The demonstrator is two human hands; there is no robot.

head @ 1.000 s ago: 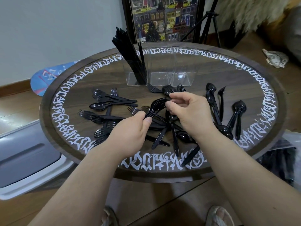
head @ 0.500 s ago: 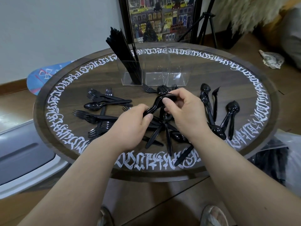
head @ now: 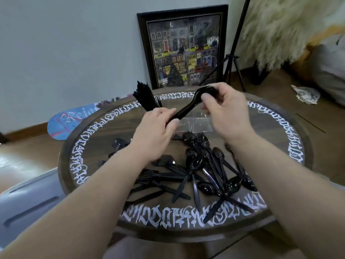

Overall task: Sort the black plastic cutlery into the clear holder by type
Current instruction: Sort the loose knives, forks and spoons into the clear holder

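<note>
Loose cutlery (head: 197, 172) crowded the near middle of the table (head: 280, 139), blocking any flat reach there. Bare wood lay open at far right. The holder (head: 196, 123) stood beyond, its left compartment packed with upright pieces (head: 145, 98).

There is only one view, taken from my head, looking forward and down over my own forearms, which reach in from the bottom edge. It sits close above the round table (head: 291, 128), whose near rim falls low in the picture while its far rim lies about mid-height. The wide lens bends the edges, and it takes in the wall, the framed picture (head: 183, 47) leaning against it and the tripod (head: 233, 57) behind the table. My left hand (head: 156, 131) and right hand (head: 225, 111) sit near the centre, raised over the tabletop.
</note>
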